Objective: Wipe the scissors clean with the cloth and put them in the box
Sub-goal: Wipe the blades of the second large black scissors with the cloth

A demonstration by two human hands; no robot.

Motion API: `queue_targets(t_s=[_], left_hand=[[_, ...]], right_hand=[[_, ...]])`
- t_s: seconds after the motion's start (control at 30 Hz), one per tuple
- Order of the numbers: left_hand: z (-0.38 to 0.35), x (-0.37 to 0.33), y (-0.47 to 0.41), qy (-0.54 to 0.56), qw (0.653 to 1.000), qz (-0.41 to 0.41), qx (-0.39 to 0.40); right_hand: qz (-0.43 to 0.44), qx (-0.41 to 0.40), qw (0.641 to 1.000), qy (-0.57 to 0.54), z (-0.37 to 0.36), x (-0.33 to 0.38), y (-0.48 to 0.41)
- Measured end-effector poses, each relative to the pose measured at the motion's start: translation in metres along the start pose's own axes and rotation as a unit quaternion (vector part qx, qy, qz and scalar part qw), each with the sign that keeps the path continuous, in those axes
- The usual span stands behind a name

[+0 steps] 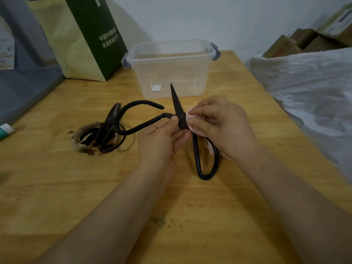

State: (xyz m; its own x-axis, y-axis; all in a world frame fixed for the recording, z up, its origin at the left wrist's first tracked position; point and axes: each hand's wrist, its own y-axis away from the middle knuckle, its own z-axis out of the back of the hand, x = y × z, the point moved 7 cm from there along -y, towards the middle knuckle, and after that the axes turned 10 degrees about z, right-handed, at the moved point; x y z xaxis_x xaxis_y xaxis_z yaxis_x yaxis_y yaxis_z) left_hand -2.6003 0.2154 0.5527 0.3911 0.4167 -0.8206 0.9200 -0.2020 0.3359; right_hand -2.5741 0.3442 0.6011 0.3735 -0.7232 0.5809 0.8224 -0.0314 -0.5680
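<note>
1. Just on the near side of the box, the left hand grips the scissors about the pivot, fingers curled round the metal
2. Right hand, touching it, pinches the pink cloth against the blade base
3. Long axis: handle loop nearest the wearer, closed tip pointing away at the box's front wall; the drop looks like a short lift forward, both hands about equally near
4. Left of the box's near side, more scissors lie heaped, rusty, on the table
5. Box stands lidless and clear; nothing inside, only a pale label
</note>
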Motion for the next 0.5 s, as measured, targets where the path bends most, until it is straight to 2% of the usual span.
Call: queue_targets(t_s=[0.13,0.33,0.4,0.5], left_hand=[[0.003,0.001,0.001,-0.015,1.000,-0.001,-0.011],[0.006,0.001,0.000,-0.017,0.999,0.002,-0.030],[0.006,0.001,0.000,-0.020,0.999,0.001,-0.031],[0.004,0.003,0.001,-0.022,0.999,-0.001,-0.034]], right_hand=[[0.020,0.027,0.999,0.002,-0.008,0.005,-0.001],[0.108,0.109,0.979,0.133,-0.022,0.024,0.003],[0.093,0.108,0.980,0.140,-0.023,0.023,0.002],[0.044,0.062,0.988,0.131,-0.016,0.014,-0.003]])
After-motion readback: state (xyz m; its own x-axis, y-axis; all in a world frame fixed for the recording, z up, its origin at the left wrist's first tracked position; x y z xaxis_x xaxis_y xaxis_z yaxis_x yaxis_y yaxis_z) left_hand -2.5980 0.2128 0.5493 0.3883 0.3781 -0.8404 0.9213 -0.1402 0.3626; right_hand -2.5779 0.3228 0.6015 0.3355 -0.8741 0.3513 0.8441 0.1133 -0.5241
